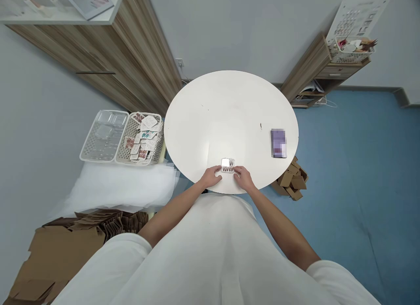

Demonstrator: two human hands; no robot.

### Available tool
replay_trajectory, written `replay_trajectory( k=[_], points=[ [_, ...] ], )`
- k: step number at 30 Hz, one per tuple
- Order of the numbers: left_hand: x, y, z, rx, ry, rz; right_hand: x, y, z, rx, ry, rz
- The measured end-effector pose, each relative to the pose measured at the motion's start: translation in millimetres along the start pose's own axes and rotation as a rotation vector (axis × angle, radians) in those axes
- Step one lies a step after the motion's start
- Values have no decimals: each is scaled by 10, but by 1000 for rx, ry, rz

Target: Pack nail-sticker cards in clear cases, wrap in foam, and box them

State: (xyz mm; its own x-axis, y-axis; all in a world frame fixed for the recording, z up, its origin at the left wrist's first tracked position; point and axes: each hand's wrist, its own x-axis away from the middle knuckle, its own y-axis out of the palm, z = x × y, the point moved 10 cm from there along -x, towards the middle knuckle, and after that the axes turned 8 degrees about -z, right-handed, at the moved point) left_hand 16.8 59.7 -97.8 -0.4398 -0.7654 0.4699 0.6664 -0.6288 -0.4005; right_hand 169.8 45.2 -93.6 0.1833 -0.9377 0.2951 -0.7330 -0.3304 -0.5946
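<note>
A small clear plastic box [227, 169] lies near the front edge of the white round table [226, 99]. It has a white card or panel at its upper left and rows of small dark nail-shaped pieces, which look like false nails. My left hand [210, 177] holds the box by its left side, fingertips at the edge and thumb lower down. At the opposite side, my right hand [243, 178] has its fingertips against the box's right edge. Exact contact under the fingertips is too small to make out.
A purple, blurred-out pack [278, 143] lies at the table's right. White baskets hold clear plastic cases [106, 136] and printed cards [144, 138] at left, above white sheets [121, 184]. Cardboard stands at lower left [62, 248] and in a box [292, 180] on the floor.
</note>
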Motion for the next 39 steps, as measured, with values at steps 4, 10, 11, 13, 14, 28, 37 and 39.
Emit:
replay_trajectory(
  k=[4, 10, 11, 13, 14, 28, 37, 39],
  points=[
    [64, -63, 56, -164, 75, 69, 98, 13, -123, 226, -87, 24],
    [150, -14, 20, -384, 151, 9, 201, 318, -224, 541, -209, -154],
    [156, -10, 17, -401, 149, 2, 190, 335, -224, 560, -210, -154],
    [164, -10, 30, -429, 147, -3, 153, 360, -234, 575, -213, -152],
    [167, -12, 47, -441, 152, -3, 133, 366, -242, 574, -213, -150],
    [121, -180, -22, -420, 165, 53, 278, -11, -28, 349, -212, -77],
    [-62, -432, -133, -266, 17, 117, -14, -198, 184, 185, 42, 62],
    [-89, -443, -129, -339, -16, 148, -53, -211, 200, 233, 96, 75]
  ],
)
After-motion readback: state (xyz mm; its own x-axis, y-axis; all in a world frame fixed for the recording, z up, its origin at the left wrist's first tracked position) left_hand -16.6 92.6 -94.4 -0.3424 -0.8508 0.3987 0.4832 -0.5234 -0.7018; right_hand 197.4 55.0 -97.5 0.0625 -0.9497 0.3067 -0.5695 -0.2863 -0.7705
